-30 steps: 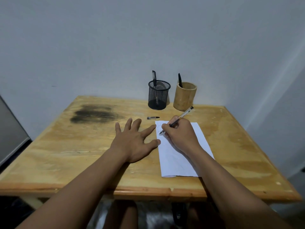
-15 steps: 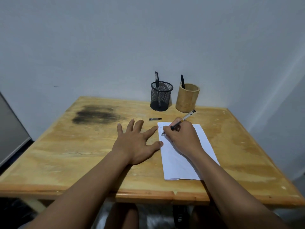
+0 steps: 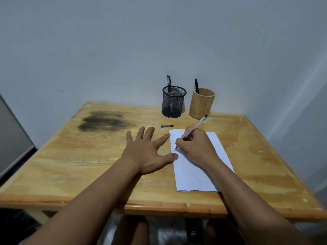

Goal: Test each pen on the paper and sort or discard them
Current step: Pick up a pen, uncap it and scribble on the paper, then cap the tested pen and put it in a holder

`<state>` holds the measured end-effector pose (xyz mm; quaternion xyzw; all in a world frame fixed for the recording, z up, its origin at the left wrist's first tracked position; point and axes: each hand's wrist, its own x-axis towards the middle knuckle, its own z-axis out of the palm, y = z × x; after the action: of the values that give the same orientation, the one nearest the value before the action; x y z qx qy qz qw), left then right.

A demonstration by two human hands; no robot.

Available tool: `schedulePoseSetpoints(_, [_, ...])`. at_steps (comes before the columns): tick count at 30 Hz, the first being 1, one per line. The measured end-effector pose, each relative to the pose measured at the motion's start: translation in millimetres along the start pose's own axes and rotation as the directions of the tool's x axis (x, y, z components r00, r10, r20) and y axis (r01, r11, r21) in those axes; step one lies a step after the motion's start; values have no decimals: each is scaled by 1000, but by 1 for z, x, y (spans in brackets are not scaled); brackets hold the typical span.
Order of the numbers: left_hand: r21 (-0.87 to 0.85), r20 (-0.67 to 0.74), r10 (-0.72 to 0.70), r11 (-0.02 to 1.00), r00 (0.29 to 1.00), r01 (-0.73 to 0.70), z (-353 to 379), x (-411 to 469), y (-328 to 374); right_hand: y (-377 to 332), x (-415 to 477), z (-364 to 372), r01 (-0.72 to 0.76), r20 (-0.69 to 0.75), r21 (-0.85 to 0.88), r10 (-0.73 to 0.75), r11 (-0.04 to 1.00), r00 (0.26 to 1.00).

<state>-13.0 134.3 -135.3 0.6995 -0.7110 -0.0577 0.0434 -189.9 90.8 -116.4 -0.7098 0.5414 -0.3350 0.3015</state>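
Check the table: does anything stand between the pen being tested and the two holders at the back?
Nothing visible does. Bare table lies between the pen in the right hand and both holders; the pen cap lies left.

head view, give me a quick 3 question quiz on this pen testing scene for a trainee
1. True or false: the right hand holds a pen with its tip on the paper.
2. Multiple choice: where does the loose pen cap lie? A) inside the mesh cup B) on the table beyond the paper's far left corner C) under the left hand
3. Fill in: one pen each stands in the mesh cup and in the ____ cup.

Key:
1. True; faint scribbles show near the tip.
2. B
3. Bamboo
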Motion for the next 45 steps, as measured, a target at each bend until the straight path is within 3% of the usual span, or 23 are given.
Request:
schedulePoseSetpoints(6, [-7,-2,-2,1000,1000,2,0,0,0,2,0,1,9,-72,6,-9,1000,997])
schedulePoseSetpoints(16, [-22,-12,-6,1000,1000,6,1,0,0,1,-1,0,-14,-50,18,15,1000,999])
schedulePoseSetpoints(28, [-26,-16,-9,1000,1000,8,1,0,0,3,3,3,-54,-134,24,57,998,989])
schedulePoseSetpoints(34, [-27,-18,-9,1000,1000,8,1,-1,1,1,1,1,-62,-88,33,65,997,994])
schedulePoseSetpoints(41, [-37,-11,-14,999,1000,13,-2,-4,3,-6,4,-8,-48,-136,381,108,923,985])
schedulePoseSetpoints(45, [-94,-18,-29,995,999,27,-7,-6,2,-16,7,-22,-16,-133,490,93,872,987])
